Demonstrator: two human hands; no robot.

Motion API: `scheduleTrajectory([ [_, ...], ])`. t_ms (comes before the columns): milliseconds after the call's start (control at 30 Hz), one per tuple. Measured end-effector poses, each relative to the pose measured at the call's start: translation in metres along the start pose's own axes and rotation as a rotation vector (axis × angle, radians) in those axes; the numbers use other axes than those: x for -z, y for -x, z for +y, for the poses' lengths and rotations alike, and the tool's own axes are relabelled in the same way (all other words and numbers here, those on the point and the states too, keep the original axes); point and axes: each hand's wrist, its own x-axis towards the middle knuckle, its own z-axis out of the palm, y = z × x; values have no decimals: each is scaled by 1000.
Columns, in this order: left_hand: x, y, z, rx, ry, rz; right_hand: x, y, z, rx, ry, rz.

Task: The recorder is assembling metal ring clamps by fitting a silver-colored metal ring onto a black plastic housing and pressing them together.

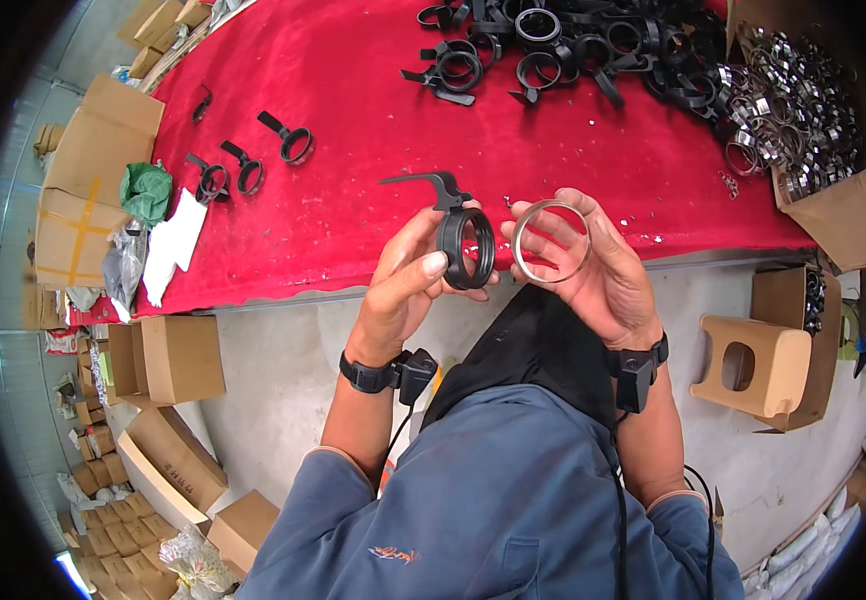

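Note:
My left hand [408, 275] grips a black plastic ring with a handle [450, 245], thumb on its near side and fingers behind. Its curved handle points up and to the left. A thin silver metal ring [585, 262] stands upright in my right hand [608, 265], its fingers curled around and behind it. The two rings face each other a small gap apart, near the front edge of the red-covered table [353, 170].
Black handled rings [538, 70] lie heaped at the back; several more, such as one black handled ring [296, 145], lie at left. Silver rings [793, 110] fill a cardboard box [848, 215] at right. A tan plastic stool [763, 365] stands below, cardboard boxes [183, 355] at left.

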Motion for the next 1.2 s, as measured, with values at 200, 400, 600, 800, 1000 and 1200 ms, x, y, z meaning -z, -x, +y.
scheduleTrajectory([
  [200,-2,-1,-2,-38,-65,-31,9,7,-2,24,30,-100],
  [400,-7,-2,-4,-53,-102,-45,16,14,-2,162,172,-238],
  [600,-14,-1,-5,-62,-103,-64,17,13,-4,262,353,-309],
  [800,-13,-2,-17,-75,-81,-85,-12,20,-9,152,393,29],
  [1000,-10,-4,-23,-125,-151,-48,4,22,-10,102,271,10],
  [1200,-10,-2,-20,-112,-137,-44,11,32,-21,40,522,-7],
])
